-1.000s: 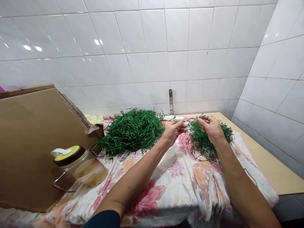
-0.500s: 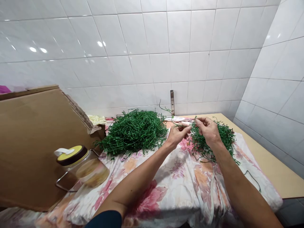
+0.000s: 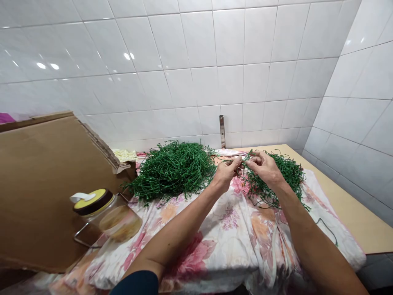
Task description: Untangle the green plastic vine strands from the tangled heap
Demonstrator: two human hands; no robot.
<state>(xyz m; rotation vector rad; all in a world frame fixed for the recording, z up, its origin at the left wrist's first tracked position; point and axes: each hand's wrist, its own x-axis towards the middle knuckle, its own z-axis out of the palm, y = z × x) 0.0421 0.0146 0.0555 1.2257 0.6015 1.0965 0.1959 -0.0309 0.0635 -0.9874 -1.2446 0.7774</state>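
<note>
My left hand (image 3: 226, 173) pinches a thin green plastic stem (image 3: 226, 160) with small branching tips. My right hand (image 3: 264, 167) meets it fingertip to fingertip, closed on the stem's branched end; exactly how the strands cross between the fingers is too small to tell. Left of my hands lies a large tangled heap of green stems (image 3: 176, 170). A smaller heap of green stems (image 3: 290, 176) sits behind and beside my right hand, which partly covers it.
A floral cloth (image 3: 224, 250) covers most of the wooden table (image 3: 346, 205). On the left stand a cardboard box (image 3: 39, 184) and a jar with a yellow-topped lid (image 3: 119, 221). White tiled walls rise behind and to the right, with a metal strip (image 3: 222, 131) upright at the back.
My hands have come together, the right one moving left. The stem that stuck up above my left hand now lies low between both hands. The heaps look unchanged.
</note>
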